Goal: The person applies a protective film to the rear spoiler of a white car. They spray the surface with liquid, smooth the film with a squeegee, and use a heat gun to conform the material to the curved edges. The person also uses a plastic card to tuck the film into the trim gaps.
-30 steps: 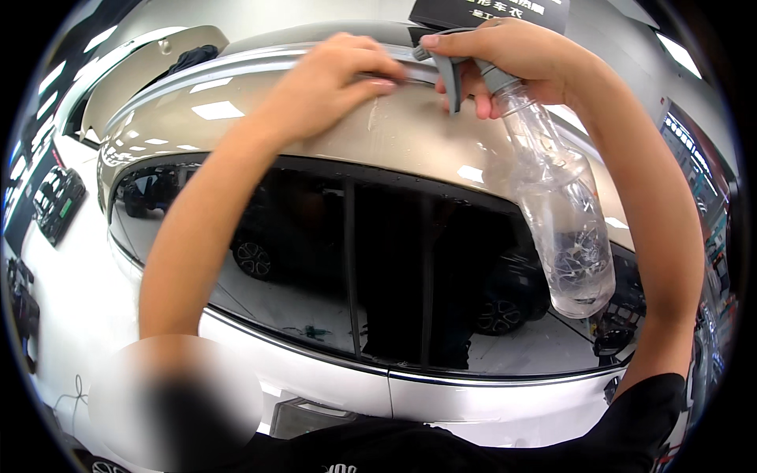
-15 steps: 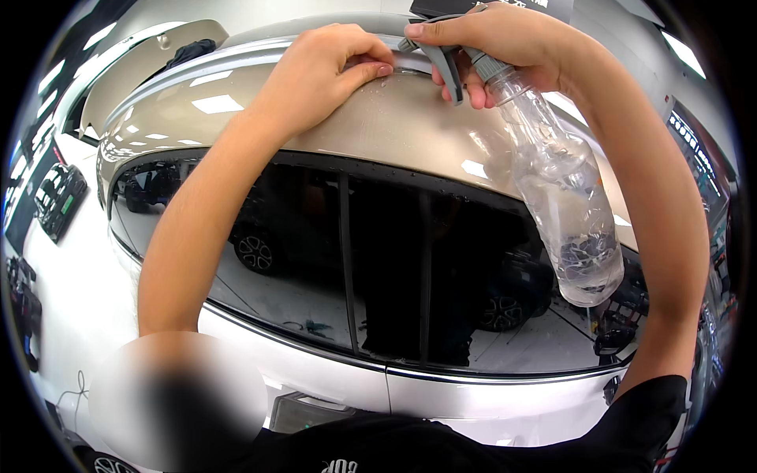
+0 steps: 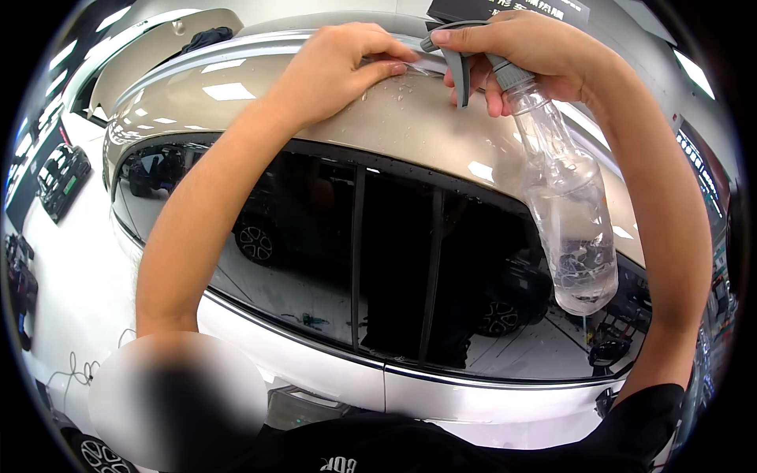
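Note:
My left hand (image 3: 347,71) is closed in a pinch at the upper edge of a beige car's roof side (image 3: 347,114), beside the roof rail. A thin, see-through film edge (image 3: 426,67) shows at its fingertips. Water drops dot the paint just below. To the right, my right hand (image 3: 524,55) grips a clear spray bottle (image 3: 568,213) by its grey trigger head. The bottle hangs tilted over the dark side window, with clear liquid in its lower part. Its nozzle points left, toward my left hand.
Dark side windows (image 3: 394,268) of the car lie below my hands, above its pale door (image 3: 465,402). An open beige panel (image 3: 134,55) with a dark cloth (image 3: 206,38) on it rises at the far left. Another dark car (image 3: 63,181) stands at left.
The view has shifted slightly, and both hands appear a little farther right. Drops on the paint below my left fingers show more clearly. Both holds stay the same.

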The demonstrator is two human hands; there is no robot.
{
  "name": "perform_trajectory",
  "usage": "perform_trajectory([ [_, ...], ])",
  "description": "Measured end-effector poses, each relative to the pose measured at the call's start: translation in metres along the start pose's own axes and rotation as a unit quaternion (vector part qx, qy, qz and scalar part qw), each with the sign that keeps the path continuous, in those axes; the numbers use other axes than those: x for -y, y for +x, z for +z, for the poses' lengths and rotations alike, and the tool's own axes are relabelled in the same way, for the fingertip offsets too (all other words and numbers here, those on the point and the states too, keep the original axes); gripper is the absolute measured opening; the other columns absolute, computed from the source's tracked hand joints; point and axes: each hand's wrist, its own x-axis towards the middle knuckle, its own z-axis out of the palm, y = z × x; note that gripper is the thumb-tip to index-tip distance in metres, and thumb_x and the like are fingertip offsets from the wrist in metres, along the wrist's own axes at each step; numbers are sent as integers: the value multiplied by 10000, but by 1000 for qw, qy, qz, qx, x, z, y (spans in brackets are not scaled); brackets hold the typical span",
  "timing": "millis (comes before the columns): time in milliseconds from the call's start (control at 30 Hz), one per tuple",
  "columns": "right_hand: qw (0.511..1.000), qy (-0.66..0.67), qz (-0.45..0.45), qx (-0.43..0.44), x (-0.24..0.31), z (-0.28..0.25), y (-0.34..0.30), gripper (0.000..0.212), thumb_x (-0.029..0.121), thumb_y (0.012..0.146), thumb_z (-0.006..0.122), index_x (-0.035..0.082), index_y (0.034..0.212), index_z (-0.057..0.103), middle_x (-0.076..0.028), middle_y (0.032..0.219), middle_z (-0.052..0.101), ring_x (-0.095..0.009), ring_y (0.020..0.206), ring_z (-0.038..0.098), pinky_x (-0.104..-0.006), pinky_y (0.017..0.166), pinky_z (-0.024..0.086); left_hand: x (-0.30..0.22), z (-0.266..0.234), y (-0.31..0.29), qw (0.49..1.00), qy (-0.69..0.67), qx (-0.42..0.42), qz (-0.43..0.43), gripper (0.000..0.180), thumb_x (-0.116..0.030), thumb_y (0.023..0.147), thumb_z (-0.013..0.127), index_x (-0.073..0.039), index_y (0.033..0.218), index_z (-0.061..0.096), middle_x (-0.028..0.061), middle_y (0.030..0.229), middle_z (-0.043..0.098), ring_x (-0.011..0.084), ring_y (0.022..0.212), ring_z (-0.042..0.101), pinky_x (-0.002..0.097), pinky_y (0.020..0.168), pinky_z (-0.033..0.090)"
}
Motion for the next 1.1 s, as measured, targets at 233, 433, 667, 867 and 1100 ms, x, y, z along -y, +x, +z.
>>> perform_trajectory([
  [233,1000,-5,-14,-5,2,-2,1,539,469,981,619,-40,831,713,-138,636,678,-154,409,609,-257,407,475,-1,-14,4,993,-70,31,-91,219,-231,893,764,-64,1035,760,38,933,751,154,916,686,297,859,520],
  [433,999,22,-28,-15,7,7,-2,551,485,981,613,-29,805,706,-125,579,645,-146,430,606,-252,437,482,-5,-12,3,992,-89,37,-77,202,-176,911,727,-46,1064,750,64,985,765,171,976,703,309,925,525],
  [667,999,21,16,-38,16,4,-8,505,443,971,648,-54,914,719,-145,650,674,-163,437,606,-293,517,531,-3,-7,7,986,-146,29,-74,205,-172,924,718,-47,1082,753,63,1030,763,160,990,703,316,935,532],
  [867,977,-94,194,-6,34,8,-8,415,372,959,703,-43,965,688,-140,816,697,-218,711,680,-353,720,540,-2,-14,4,991,-44,44,-116,211,-212,908,750,-65,1059,759,39,944,751,131,903,685,283,866,535],
  [1100,999,-33,14,-26,7,4,-3,505,436,986,629,-48,870,716,-109,596,654,-155,397,597,-272,438,490,14,-4,15,960,-212,80,-162,513,-467,880,723,-54,1178,657,143,952,724,302,894,724,420,926,585],
])
